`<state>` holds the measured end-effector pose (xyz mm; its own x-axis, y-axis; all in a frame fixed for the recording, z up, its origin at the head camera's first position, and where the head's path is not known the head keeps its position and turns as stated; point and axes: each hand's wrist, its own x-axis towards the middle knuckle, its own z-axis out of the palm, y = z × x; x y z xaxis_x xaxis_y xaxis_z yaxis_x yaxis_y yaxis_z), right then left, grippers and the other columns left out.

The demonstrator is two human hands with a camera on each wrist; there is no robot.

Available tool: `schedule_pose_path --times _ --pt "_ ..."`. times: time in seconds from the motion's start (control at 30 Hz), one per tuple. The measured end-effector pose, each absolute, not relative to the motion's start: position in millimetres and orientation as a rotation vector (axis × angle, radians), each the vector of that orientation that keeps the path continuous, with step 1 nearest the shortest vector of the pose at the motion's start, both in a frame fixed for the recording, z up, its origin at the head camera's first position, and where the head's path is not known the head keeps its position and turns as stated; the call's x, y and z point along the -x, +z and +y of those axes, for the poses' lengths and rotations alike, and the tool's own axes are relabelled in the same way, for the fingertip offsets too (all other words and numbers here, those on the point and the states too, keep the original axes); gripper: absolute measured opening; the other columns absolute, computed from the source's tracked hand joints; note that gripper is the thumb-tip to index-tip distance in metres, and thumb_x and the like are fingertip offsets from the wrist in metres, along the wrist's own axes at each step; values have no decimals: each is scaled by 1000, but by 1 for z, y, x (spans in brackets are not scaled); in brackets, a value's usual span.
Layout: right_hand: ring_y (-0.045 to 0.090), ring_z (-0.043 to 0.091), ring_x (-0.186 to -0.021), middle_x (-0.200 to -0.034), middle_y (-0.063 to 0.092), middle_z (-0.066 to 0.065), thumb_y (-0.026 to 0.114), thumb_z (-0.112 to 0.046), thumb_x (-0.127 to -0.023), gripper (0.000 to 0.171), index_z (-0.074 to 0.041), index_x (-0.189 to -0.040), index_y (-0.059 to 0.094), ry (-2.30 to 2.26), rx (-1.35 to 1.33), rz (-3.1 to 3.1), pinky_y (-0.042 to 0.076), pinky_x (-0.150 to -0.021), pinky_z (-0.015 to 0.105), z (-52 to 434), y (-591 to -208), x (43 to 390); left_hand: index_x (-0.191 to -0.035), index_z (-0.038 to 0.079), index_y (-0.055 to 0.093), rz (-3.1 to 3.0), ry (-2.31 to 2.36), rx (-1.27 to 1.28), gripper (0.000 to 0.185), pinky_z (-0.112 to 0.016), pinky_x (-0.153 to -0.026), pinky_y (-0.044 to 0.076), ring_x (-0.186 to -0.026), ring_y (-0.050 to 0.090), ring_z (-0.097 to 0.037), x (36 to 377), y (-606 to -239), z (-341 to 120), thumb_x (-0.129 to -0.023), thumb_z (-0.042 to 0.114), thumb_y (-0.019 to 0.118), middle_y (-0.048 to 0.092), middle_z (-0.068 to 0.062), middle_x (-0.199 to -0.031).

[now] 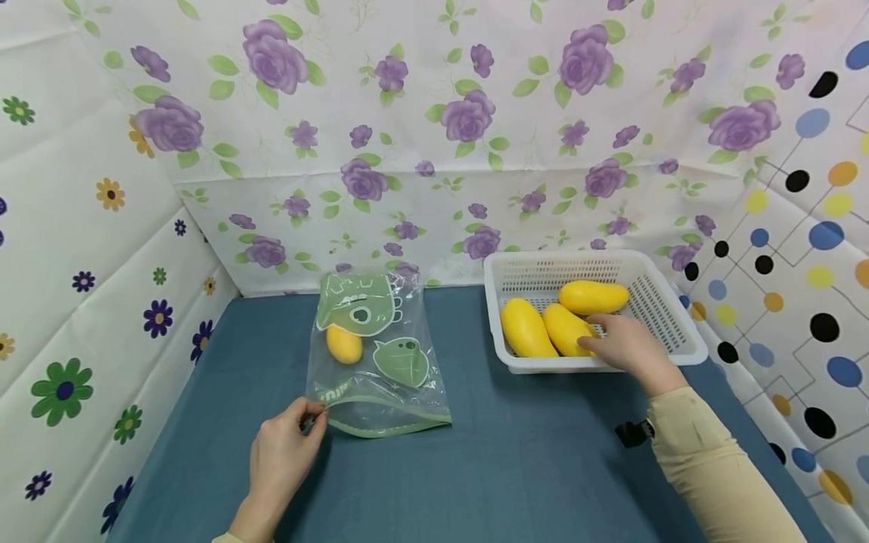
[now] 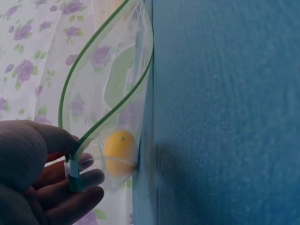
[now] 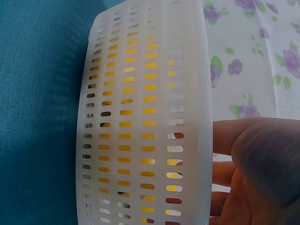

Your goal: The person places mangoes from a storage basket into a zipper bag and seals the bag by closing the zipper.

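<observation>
My left hand (image 1: 281, 456) pinches the near left corner of a clear zip bag (image 1: 400, 332) with green cartoon prints and a green zip edge. In the left wrist view the bag's mouth gapes, the zip's two green edges (image 2: 108, 112) standing apart. One yellow mango (image 2: 119, 152) is inside it. My right hand (image 1: 627, 347) reaches over the near rim of a white basket (image 1: 661, 309), thumb and fingers around the right end of the middle mango (image 1: 565, 329). In the right wrist view the basket wall hides the fingertips.
Two more mangoes lie in the basket, one at the left (image 1: 526, 328) and one behind (image 1: 594, 297). Bag and basket stand on a blue-grey table (image 1: 475, 467), close to the floral back wall (image 1: 407, 98). A dotted wall (image 1: 808, 249) rises at the right.
</observation>
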<state>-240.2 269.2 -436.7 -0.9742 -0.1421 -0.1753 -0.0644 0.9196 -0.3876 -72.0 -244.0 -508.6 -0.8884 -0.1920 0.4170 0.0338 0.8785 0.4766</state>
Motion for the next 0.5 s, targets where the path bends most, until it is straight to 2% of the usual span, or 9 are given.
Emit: schedule_pose_path --times 0.2,0.5 --pt "52 52 -134 -151 53 33 70 -44 -104 73 7 -154 51 -596 164 2820 40 -109 72 271 -436 244 -89 16 78 -2592 -680 -127 13 -38 -48 52 -63 71 -17 71 -510 -244 -89 6 86 79 -4 -83" --pt "53 52 -133 -149 54 35 75 -36 -100 72 9 -152 52 -622 189 2798 41 -109 70 270 -440 248 -90 16 78 -2603 -684 -148 12 -39 -49 53 -64 72 -18 71 -511 -245 -89 6 85 79 -4 -85"
